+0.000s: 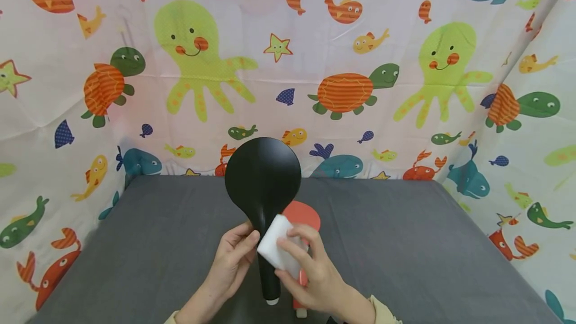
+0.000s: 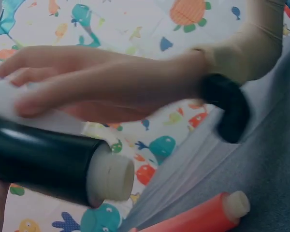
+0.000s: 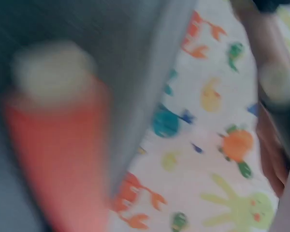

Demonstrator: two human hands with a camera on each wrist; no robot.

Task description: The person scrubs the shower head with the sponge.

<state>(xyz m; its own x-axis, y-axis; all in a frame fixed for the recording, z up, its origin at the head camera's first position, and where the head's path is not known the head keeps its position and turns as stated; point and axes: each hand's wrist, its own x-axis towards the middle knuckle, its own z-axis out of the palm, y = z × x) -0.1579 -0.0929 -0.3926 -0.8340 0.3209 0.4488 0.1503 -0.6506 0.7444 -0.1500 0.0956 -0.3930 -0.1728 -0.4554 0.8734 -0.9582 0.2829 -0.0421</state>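
Observation:
My left hand (image 1: 231, 259) grips a black handheld shower head (image 1: 263, 174) at its neck, the round smooth head upward and the handle pointing down. My right hand (image 1: 317, 269) holds a white sponge (image 1: 279, 241) between fingers and thumb, laid over the neck and upper handle. In the left wrist view the handle's white end fitting (image 2: 118, 176) shows below the right hand (image 2: 101, 87). Behind the right hand lies a coral-red shower head (image 1: 303, 214), partly hidden; its handle (image 3: 63, 164) is blurred in the right wrist view.
A dark grey cloth (image 1: 396, 244) covers the table. White curtains (image 1: 252, 79) printed with sea animals stand at the back and both sides. The right wrist carries a black strap (image 2: 227, 106).

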